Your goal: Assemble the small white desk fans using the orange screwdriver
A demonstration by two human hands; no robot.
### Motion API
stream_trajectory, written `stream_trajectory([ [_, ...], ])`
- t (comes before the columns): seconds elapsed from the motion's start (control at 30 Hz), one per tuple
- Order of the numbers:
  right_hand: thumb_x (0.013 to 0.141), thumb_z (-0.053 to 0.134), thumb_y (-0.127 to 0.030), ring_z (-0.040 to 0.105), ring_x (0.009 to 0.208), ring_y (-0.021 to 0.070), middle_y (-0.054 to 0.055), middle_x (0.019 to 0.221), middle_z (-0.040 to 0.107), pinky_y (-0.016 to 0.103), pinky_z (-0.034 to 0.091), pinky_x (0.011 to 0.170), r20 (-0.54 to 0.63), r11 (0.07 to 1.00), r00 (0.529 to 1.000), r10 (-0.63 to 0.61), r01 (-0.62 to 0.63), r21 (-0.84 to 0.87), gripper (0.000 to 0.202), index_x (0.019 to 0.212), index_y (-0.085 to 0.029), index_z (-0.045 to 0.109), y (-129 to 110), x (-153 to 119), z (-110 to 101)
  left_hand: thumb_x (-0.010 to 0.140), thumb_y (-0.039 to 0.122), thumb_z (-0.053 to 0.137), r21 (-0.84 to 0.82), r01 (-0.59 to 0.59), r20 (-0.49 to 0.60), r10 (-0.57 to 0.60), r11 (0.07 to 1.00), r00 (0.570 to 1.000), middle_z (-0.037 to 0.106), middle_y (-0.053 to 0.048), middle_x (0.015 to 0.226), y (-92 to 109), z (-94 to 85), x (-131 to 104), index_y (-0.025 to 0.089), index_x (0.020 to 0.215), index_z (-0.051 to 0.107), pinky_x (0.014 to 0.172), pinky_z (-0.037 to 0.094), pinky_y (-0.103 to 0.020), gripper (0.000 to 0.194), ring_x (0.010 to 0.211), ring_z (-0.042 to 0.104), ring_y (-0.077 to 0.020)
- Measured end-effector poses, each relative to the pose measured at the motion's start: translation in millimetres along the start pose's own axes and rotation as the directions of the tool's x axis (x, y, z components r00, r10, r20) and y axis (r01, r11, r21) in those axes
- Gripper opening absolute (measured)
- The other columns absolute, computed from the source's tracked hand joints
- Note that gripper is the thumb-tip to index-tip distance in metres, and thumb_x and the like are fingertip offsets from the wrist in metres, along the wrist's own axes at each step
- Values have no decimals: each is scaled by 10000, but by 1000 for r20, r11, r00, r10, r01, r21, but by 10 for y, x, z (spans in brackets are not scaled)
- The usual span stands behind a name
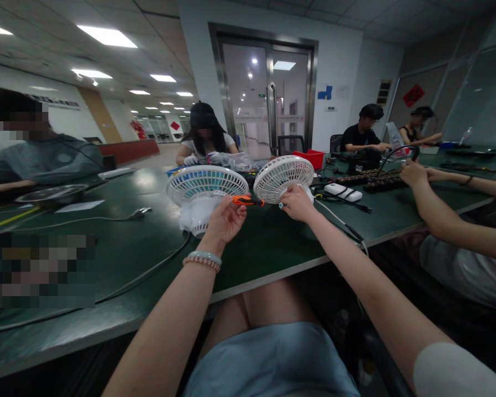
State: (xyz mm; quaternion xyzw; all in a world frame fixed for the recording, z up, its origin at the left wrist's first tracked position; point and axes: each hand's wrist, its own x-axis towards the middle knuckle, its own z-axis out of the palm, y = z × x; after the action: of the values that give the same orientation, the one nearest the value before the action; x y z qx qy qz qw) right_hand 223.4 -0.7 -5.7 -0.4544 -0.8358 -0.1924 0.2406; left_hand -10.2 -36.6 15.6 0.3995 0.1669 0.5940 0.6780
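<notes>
Two white fans lie grille-up on the green table: the left fan (204, 190) and the right fan (281, 175). An orange-and-black screwdriver (248, 201) is pinched in my left hand (227, 219), in front of the left fan's base, its black end pointing right. My right hand (296, 203) is closed at the lower edge of the right fan. A small light-blue piece (281, 205) shows by its fingertips; the rest of what the fingers hold is hidden.
On the green table (124, 242), a grey cable (149, 271) runs left from the left fan. A white power strip (343, 192), black cables and a red bin (314, 159) lie to the right. People sit across and at both sides; a neighbour's hands (415, 172) are at right.
</notes>
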Motion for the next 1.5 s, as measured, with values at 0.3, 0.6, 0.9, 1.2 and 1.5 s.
stream_trajectory([
  [0.3, 779, 527, -260, 371, 1026, 246, 38, 933, 652, 387, 260, 877, -7, 1000, 1000, -2, 2, -3, 174, 853, -198, 672, 8, 2, 8, 765, 164, 500, 25, 0, 32, -1, 1000, 1000, 639, -92, 959, 6, 2, -13, 137, 988, 564, 542, 489, -163, 233, 585, 569, -55],
  [0.6, 782, 521, -242, 377, 1023, 242, 41, 939, 656, 391, 261, 879, 0, 1000, 1000, 6, -6, 7, 175, 841, -204, 681, 5, 2, 10, 746, 179, 476, -3, 83, 3, -83, 997, 997, 627, -81, 896, 22, 71, -52, 123, 1020, 572, 522, 489, -184, 296, 593, 565, -76],
  [0.9, 776, 533, -253, 380, 1018, 247, 31, 946, 658, 391, 262, 881, -1, 1000, 1000, 0, 0, -1, 176, 854, -199, 681, 15, -5, 23, 745, 165, 478, -58, 71, 15, -70, 996, 997, 624, -93, 895, 6, 25, -29, 114, 920, 565, 516, 480, -169, 202, 590, 564, -71],
  [1.2, 778, 524, -239, 377, 1023, 253, 37, 963, 657, 396, 260, 877, 5, 1000, 1000, 4, -4, 11, 188, 867, -202, 685, 21, -4, 27, 759, 163, 462, -6, 95, 68, -95, 995, 993, 612, -133, 1068, 20, 49, -69, 105, 943, 569, 545, 508, -178, 221, 649, 609, -93],
  [1.5, 785, 529, -254, 374, 1024, 255, 41, 968, 657, 394, 257, 867, 14, 1000, 1000, 11, -11, 22, 178, 859, -201, 682, 19, -3, 22, 758, 165, 462, -13, 94, 28, -93, 996, 995, 630, -97, 966, 12, 45, -57, 128, 935, 574, 549, 513, -200, 213, 609, 592, -84],
])
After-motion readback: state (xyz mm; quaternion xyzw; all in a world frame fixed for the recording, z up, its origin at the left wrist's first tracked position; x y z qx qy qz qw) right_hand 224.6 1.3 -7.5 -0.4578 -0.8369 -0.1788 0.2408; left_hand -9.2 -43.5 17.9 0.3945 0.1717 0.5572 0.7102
